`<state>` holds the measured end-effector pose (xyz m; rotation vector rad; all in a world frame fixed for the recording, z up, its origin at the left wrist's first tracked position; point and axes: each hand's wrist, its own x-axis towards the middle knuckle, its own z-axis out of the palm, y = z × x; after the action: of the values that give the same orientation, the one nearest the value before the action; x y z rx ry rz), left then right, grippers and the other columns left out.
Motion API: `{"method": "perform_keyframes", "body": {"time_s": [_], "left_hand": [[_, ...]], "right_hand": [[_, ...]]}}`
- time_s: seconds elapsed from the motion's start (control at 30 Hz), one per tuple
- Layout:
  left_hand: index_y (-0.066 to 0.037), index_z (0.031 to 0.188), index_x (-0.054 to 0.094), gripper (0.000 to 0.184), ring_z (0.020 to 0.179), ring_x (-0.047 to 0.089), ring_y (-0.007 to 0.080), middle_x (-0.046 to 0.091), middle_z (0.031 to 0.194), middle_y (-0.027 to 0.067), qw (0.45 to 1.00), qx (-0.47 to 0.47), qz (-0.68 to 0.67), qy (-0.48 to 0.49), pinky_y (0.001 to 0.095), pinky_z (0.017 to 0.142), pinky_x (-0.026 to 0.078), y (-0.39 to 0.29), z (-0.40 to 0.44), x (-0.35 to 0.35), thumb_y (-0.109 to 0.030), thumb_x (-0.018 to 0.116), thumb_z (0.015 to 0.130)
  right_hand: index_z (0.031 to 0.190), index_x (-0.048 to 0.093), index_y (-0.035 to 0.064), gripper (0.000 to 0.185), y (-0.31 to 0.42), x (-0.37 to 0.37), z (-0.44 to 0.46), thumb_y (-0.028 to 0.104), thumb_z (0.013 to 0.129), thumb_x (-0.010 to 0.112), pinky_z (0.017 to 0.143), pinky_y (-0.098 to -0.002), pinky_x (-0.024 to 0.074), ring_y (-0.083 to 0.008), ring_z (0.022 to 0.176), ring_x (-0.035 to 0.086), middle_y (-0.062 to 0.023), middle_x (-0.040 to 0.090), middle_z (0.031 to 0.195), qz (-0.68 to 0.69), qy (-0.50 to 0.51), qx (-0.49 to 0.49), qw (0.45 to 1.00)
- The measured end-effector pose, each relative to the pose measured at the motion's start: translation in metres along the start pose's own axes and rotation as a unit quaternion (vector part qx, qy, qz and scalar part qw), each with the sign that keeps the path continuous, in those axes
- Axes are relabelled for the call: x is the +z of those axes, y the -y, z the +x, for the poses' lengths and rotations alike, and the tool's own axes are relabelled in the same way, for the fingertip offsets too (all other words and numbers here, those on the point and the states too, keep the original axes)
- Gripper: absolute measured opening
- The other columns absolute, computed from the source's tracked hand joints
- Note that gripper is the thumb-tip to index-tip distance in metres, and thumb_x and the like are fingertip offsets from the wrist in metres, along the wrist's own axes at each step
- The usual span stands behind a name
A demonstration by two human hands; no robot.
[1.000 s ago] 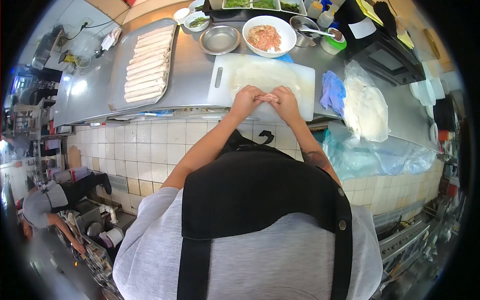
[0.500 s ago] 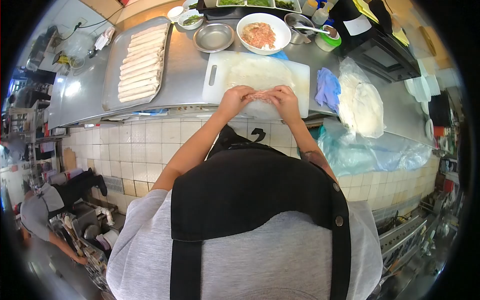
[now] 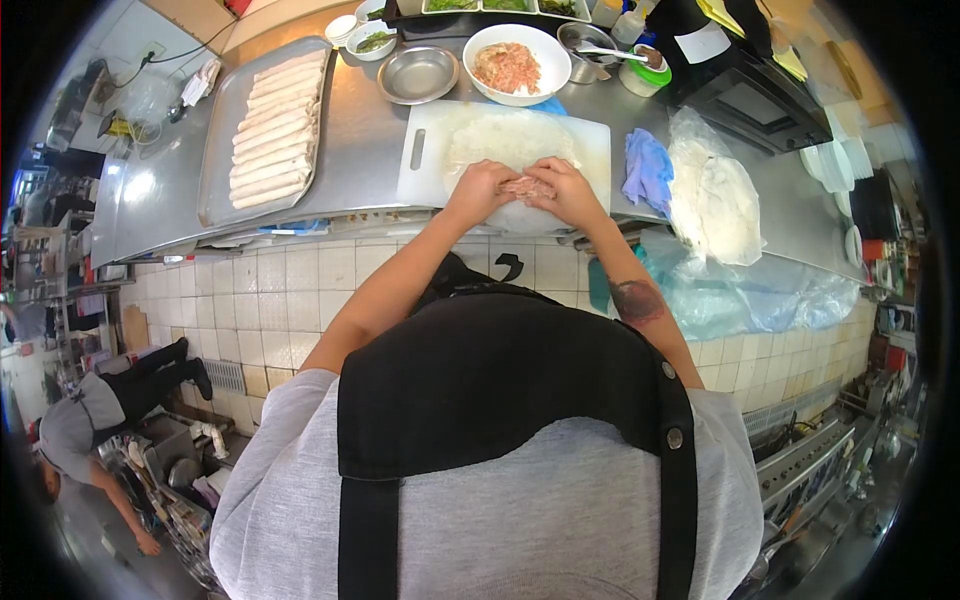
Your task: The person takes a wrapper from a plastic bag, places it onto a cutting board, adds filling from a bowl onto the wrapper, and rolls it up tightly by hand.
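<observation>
A thin pale wrapper sheet (image 3: 508, 135) lies on the white cutting board (image 3: 425, 182) in front of me. Along its near edge is a strip of pink minced meat filling (image 3: 526, 188). My left hand (image 3: 478, 192) is closed, its fingertips pinched on the left end of the filling. From the other side my right hand (image 3: 567, 192) pinches the right end, fingers curled over it. Whether the wrapper edge is also between the fingers, I cannot tell. Beyond the board stands a white bowl (image 3: 562, 72) holding more minced meat (image 3: 507, 68).
Left is a metal tray (image 3: 216, 150) of pale rolls (image 3: 275, 125). A steel bowl (image 3: 418, 76) sits behind the board. On the right are a blue cloth (image 3: 648, 172), a plastic bag of pale sheets (image 3: 715, 205) and a microwave (image 3: 750, 100). Another person (image 3: 85, 420) is at far left.
My hands have drawn slightly closer together over the filling, and the filling looks more bunched. The whole view has shifted a little. The other person's arm has moved.
</observation>
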<state>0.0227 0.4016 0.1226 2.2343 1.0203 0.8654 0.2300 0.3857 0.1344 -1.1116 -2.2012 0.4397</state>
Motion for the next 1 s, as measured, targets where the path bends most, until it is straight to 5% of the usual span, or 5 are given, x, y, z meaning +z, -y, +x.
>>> {"method": "perform_keyframes", "body": {"time_s": [0.4, 0.5, 0.77, 0.9, 1.0], "left_hand": [[-0.005, 0.09, 0.071, 0.022, 0.081, 0.063, 0.0222, 0.068, 0.086, 0.0089, 0.994, -0.063, -0.069, -0.055, 0.0313, 0.073, 0.051, -0.001, -0.018, -0.014, -0.008, 0.075, 0.068], [-0.005, 0.089, 0.071, 0.019, 0.079, 0.063, 0.0221, 0.069, 0.088, 0.0085, 0.997, -0.01, -0.038, -0.068, 0.0307, 0.072, 0.051, 0.0, -0.015, -0.016, -0.006, 0.074, 0.07], [-0.003, 0.084, 0.071, 0.013, 0.078, 0.063, 0.022, 0.069, 0.09, 0.0085, 0.996, -0.062, -0.032, -0.051, 0.0308, 0.071, 0.052, 0.002, -0.013, -0.002, -0.004, 0.072, 0.071], [-0.004, 0.088, 0.071, 0.019, 0.081, 0.064, 0.0221, 0.068, 0.095, 0.0097, 0.983, -0.113, -0.134, -0.062, 0.0307, 0.074, 0.051, 0.007, -0.019, -0.002, -0.004, 0.074, 0.069], [-0.005, 0.087, 0.072, 0.019, 0.082, 0.063, 0.0215, 0.068, 0.096, 0.0104, 0.994, -0.047, -0.059, -0.079, 0.0307, 0.075, 0.051, 0.005, -0.021, -0.009, -0.007, 0.076, 0.069]], "right_hand": [[0.098, 0.069, 0.0088, 0.028, 0.006, -0.004, 0.003, 0.008, 0.071, 0.071, 0.077, -0.0341, 0.0465, -0.0267, 0.087, 0.057, -0.0077, 0.06, 0.087, -0.007, 0.021, 0.02, 1.0], [0.094, 0.071, 0.0097, 0.023, 0.016, -0.005, 0.01, 0.008, 0.071, 0.071, 0.074, -0.0326, 0.0475, -0.0258, 0.084, 0.058, -0.0077, 0.061, 0.083, 0.049, 0.012, 0.07, 0.996], [0.08, 0.071, 0.0082, 0.014, 0.003, 0.036, 0.005, 0.013, 0.068, 0.076, 0.059, -0.032, 0.0473, -0.024, 0.065, 0.06, -0.0069, 0.061, 0.071, 0.104, -0.102, 0.085, 0.986], [0.085, 0.07, 0.0091, 0.019, 0.005, 0.025, 0.008, 0.017, 0.069, 0.075, 0.065, -0.035, 0.0469, -0.0231, 0.073, 0.06, -0.006, 0.062, 0.078, 0.053, -0.083, 0.075, 0.992], [0.09, 0.07, 0.0112, 0.022, 0.013, 0.018, 0.005, 0.023, 0.072, 0.073, 0.076, -0.0374, 0.0429, -0.0216, 0.082, 0.059, -0.0035, 0.061, 0.086, 0.075, -0.066, 0.086, 0.991]]}}
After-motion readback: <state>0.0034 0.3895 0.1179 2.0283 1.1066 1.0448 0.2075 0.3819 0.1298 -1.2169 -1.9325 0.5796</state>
